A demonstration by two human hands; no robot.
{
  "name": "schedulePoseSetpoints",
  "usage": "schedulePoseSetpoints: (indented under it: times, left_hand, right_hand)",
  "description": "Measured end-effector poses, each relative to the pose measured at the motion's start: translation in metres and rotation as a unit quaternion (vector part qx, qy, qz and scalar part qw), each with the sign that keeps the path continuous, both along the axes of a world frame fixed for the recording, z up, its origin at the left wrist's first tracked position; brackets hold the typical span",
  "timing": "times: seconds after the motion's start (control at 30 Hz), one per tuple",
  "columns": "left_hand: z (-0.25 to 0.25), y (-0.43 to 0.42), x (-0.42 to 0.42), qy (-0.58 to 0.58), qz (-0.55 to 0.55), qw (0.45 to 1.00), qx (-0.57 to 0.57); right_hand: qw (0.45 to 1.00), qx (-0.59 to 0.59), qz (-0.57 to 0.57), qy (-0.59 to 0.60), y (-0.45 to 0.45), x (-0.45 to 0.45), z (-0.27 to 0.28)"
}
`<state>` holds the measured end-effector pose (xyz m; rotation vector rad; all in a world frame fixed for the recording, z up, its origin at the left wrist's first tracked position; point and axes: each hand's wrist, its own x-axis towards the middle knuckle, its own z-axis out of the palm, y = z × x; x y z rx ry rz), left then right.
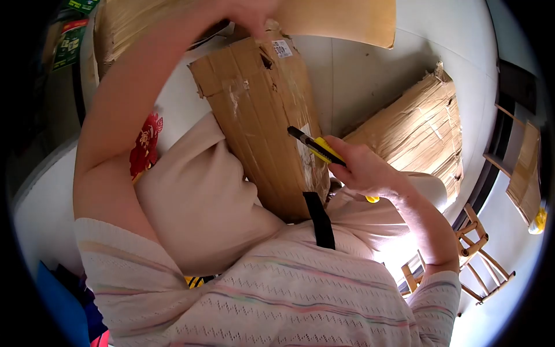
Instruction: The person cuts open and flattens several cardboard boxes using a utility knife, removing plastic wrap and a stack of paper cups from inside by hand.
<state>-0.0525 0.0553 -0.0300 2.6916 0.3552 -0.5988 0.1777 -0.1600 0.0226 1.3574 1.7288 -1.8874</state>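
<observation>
A long, worn brown cardboard box [248, 124] stands tilted between my legs, with torn spots and clear tape along its side. My left hand [253, 13] reaches across to its far end, partly cut off by the top of the view, and grips the edge near a white label [281, 48]. Closed around a yellow and black utility knife [315, 146], my right hand [364, 168] is above the box's right side. The knife's dark tip points up and left over the cardboard; whether it touches, I cannot tell.
Another flattened cardboard piece [410, 127] lies to the right on the pale floor. More cardboard [341, 20] is at the top. A red paper decoration [145, 144] lies by my left arm. Right of me stand a small wooden stool [477, 248] and a dark-framed opening.
</observation>
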Motion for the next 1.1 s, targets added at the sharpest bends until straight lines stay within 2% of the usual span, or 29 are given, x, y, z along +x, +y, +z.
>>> schedulePoseSetpoints:
  times: [0.03, 0.1, 0.13, 0.2, 0.3, 0.4, 0.53, 0.57, 0.67, 0.7, 0.8, 0.9, 1.0, 1.1]
  left_hand:
    - [0.015, 0.006, -0.006, 0.085, 0.082, 0.993, -0.027]
    - [0.045, 0.017, -0.017, 0.250, 0.243, 0.934, -0.078]
    - [0.043, 0.010, -0.018, 0.241, 0.314, 0.901, -0.176]
    - [0.026, -0.010, -0.018, 0.206, 0.439, 0.796, -0.362]
    - [0.006, -0.023, -0.017, 0.189, 0.361, 0.846, -0.344]
    - [0.013, -0.030, -0.012, 0.064, 0.440, 0.783, -0.435]
    - [0.026, -0.017, 0.001, 0.025, 0.400, 0.814, -0.421]
    - [0.034, -0.011, 0.006, 0.019, 0.395, 0.821, -0.412]
    - [0.040, 0.000, 0.017, -0.023, 0.342, 0.834, -0.433]
    - [0.038, 0.002, 0.020, -0.040, 0.316, 0.835, -0.449]
    - [0.034, 0.004, 0.026, -0.035, 0.317, 0.822, -0.471]
    - [0.039, -0.001, 0.031, -0.007, 0.355, 0.818, -0.453]
    - [0.058, -0.011, 0.033, 0.051, 0.361, 0.870, -0.332]
    - [0.051, -0.010, 0.030, 0.084, 0.345, 0.856, -0.376]
  right_hand:
    - [1.000, 0.020, 0.007, 0.007, -0.002, 0.001, -0.002]
    - [0.999, 0.026, 0.009, 0.018, -0.002, 0.003, -0.001]
    - [0.999, 0.031, 0.009, 0.024, -0.002, 0.003, -0.001]
    - [1.000, 0.026, 0.010, 0.000, -0.001, 0.002, 0.005]
    - [1.000, -0.003, -0.023, -0.020, -0.003, 0.007, 0.008]
    - [0.996, -0.039, -0.071, -0.025, -0.002, 0.015, 0.016]
    - [0.992, 0.013, -0.121, -0.031, -0.001, 0.024, 0.028]
    - [0.984, -0.045, -0.161, -0.057, 0.006, 0.026, 0.041]
    - [0.969, 0.037, -0.244, -0.014, 0.017, 0.037, 0.058]
    - [0.967, 0.122, -0.223, 0.011, 0.022, 0.038, 0.058]
    - [0.977, 0.098, -0.185, -0.036, 0.042, 0.031, 0.050]
    - [0.980, 0.083, -0.179, -0.023, 0.052, 0.020, 0.039]
    - [0.984, 0.076, -0.163, -0.011, 0.059, 0.018, 0.028]
    - [0.989, 0.061, -0.133, -0.031, 0.065, 0.014, 0.032]
